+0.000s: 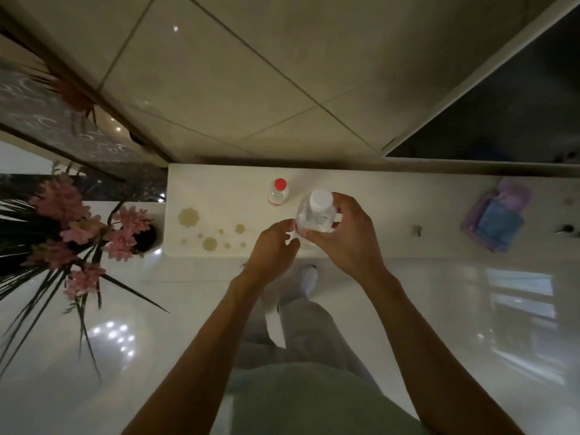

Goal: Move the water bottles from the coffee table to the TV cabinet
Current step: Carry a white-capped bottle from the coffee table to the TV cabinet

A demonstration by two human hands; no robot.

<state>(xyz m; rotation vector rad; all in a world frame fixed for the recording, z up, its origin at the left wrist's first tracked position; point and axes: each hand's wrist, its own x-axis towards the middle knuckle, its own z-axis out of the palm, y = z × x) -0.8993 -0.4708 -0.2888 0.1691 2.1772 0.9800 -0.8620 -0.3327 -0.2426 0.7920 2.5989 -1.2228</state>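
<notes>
The person stands at a long white surface (392,189) below a dark screen (502,98), which I take to be the TV cabinet top.

A red-cap bottle (277,193) already stands upright on it, towards the back edge and left of the middle, with no hand on it. That one looks delivered.

A white-cap bottle (315,215) is just beside it, nearer the front edge. The right hand (348,237) is curled round its right side below the cap. The left hand (273,246) has bent fingers meeting its lower left side, seemingly pinching there. Whether its base already rests on the surface is hidden by the hands.

So the second bottle is probably being set down. What is left is to seat it upright clear of the front edge and let go.

The coffee table is out of view, so I cannot tell whether more bottles wait there.

A purple and blue pouch (496,215) lies towards the right end of the surface. Pink flowers (84,227) stand off its left end, over the glossy floor (470,309).
</notes>
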